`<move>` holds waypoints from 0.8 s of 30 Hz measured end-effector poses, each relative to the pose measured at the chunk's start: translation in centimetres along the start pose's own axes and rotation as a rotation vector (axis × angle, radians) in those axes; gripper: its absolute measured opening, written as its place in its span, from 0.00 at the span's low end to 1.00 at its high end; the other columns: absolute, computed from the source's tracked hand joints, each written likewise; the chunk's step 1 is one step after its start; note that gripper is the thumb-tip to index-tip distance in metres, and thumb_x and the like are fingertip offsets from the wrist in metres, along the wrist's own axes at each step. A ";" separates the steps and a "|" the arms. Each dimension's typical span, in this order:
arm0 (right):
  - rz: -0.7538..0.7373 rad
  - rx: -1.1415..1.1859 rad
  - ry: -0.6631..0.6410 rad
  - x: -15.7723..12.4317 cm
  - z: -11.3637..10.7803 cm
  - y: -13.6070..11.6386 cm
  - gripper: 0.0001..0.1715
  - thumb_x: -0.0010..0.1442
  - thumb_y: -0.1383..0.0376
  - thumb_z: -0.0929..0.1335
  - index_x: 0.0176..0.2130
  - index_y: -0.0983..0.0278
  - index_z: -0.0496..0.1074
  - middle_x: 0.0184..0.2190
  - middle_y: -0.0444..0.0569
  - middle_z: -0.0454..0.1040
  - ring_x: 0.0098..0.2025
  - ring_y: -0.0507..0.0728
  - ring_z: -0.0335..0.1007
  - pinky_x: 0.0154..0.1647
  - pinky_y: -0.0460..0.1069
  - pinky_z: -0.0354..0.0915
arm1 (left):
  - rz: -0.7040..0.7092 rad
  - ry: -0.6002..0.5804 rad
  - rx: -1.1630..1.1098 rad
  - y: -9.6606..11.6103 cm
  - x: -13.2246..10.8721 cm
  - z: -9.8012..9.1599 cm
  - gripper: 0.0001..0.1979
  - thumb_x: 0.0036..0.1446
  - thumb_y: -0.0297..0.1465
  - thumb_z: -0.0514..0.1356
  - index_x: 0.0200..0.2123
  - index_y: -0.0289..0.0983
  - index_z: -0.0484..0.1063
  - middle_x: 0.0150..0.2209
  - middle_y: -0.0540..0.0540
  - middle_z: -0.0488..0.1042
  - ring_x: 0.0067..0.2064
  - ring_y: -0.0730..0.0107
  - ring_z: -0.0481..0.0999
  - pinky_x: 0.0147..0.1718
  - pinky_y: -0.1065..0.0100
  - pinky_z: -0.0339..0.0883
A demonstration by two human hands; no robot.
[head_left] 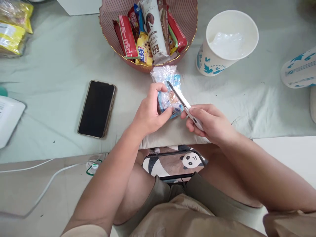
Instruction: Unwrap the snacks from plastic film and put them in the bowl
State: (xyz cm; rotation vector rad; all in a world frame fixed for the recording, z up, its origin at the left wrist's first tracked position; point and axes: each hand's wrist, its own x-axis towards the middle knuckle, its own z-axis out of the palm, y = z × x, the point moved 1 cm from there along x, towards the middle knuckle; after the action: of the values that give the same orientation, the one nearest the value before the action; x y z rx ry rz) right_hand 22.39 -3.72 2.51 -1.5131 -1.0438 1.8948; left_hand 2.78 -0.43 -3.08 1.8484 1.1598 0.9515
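Observation:
A clear and blue plastic snack packet [170,93] lies on the cloth just in front of the bowl. My left hand [151,110] grips its left and lower side, with thumb and forefinger curved over the wrapper. In my right hand [208,120] is a white-handled utility knife [186,105], its dark blade tip slanting up and left over the packet. Whether the blade touches the wrapper, I cannot tell. The packet's contents look brownish through the film.
Just beyond stands a pink ribbed bowl [108,36] of wrapped snacks. To its right is a paper cup [212,62] with clear plastic inside; another cup [300,69] lies farther right. A phone [96,108] lies left, and yellow packets [12,36] sit at the far left.

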 end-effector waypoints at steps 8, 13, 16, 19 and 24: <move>-0.015 -0.017 -0.056 -1.1 0.5 -0.2 0.15 0.62 0.55 0.67 0.34 0.65 0.72 0.18 0.43 0.70 0.14 0.47 0.55 0.15 0.45 0.49 | 0.050 0.104 -0.015 0.6 -0.1 0.3 0.20 0.64 0.42 0.62 0.53 0.46 0.56 0.41 0.48 0.67 0.30 0.73 0.67 0.30 0.66 0.64; 0.064 -0.044 -0.139 -2.4 0.5 -0.1 0.18 0.63 0.51 0.67 0.34 0.64 0.71 0.21 0.44 0.73 0.16 0.48 0.60 0.17 0.45 0.55 | 0.036 0.165 -0.043 1.3 -0.5 0.4 0.19 0.65 0.45 0.58 0.52 0.46 0.55 0.43 0.47 0.67 0.30 0.72 0.66 0.28 0.65 0.61; 0.063 -0.112 -0.172 -3.1 0.4 0.2 0.20 0.64 0.50 0.67 0.35 0.65 0.71 0.23 0.45 0.73 0.17 0.48 0.62 0.19 0.45 0.58 | 0.032 0.207 -0.014 1.5 -0.6 0.2 0.20 0.65 0.48 0.57 0.53 0.46 0.55 0.46 0.46 0.67 0.32 0.71 0.67 0.30 0.64 0.63; 0.008 -0.217 -0.175 -3.4 0.2 0.6 0.22 0.67 0.49 0.65 0.36 0.65 0.72 0.25 0.46 0.74 0.19 0.49 0.64 0.20 0.45 0.59 | 0.043 0.253 -0.005 1.6 -0.5 -0.1 0.22 0.65 0.50 0.56 0.53 0.46 0.55 0.46 0.45 0.65 0.34 0.70 0.67 0.31 0.63 0.65; -0.060 -0.446 -0.160 -3.1 -0.3 1.1 0.24 0.70 0.50 0.62 0.34 0.65 0.73 0.26 0.48 0.76 0.22 0.50 0.66 0.24 0.46 0.61 | 0.103 0.365 0.021 1.7 -0.2 -0.8 0.24 0.65 0.56 0.52 0.51 0.46 0.53 0.47 0.44 0.63 0.41 0.65 0.70 0.38 0.61 0.69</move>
State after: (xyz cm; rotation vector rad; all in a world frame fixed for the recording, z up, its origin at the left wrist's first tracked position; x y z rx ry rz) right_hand 23.54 -6.63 3.39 -1.5519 -1.6520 1.8454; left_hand 2.65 -1.00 -1.30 1.8125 1.2988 1.3834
